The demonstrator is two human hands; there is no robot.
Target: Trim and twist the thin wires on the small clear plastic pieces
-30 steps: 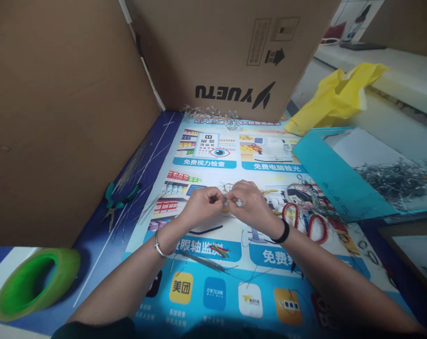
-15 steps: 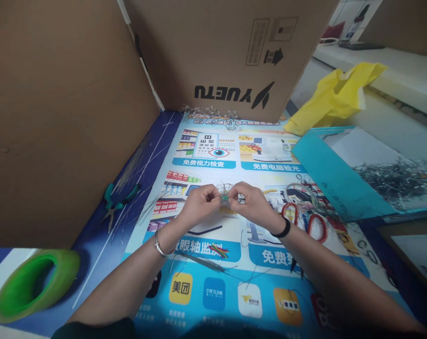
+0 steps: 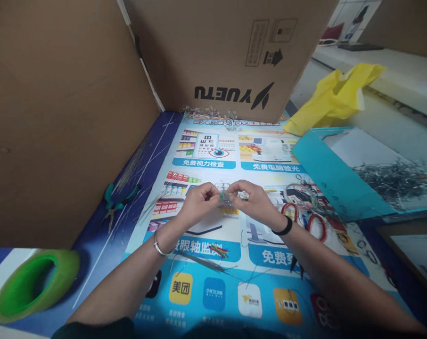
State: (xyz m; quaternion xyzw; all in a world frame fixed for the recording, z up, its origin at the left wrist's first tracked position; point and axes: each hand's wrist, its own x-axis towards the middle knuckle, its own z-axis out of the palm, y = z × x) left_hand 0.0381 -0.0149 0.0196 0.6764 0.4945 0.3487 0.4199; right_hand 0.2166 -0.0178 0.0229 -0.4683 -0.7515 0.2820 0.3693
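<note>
Between my two hands is a small piece of thin silvery wirework point(image 3: 226, 199) with a green bit near my left fingertips. My left hand point(image 3: 200, 201), a silver bangle on its wrist, pinches the left side of it. From the right, my right hand point(image 3: 250, 201), with a black band on the wrist, grips the other side in a pinch. Fingertips hide part of the piece, so its full shape cannot be made out. Below the hands lie a small bundle of coloured strands point(image 3: 218, 250) and grey tweezers point(image 3: 202, 262).
Red-handled scissors point(image 3: 316, 228) lie by my right forearm, with a coil of clear line point(image 3: 301, 195) behind. Teal pliers point(image 3: 110, 202) and a tape roll point(image 3: 36, 285) are left. A blue box point(image 3: 333, 183) holds tangled wire; cardboard point(image 3: 220, 52) stands behind, beside a yellow bag point(image 3: 335, 96).
My right fingers have shifted slightly and opened a little wider around their pinch. The wirework has turned, and its green bit now sits closer to my left fingertips.
</note>
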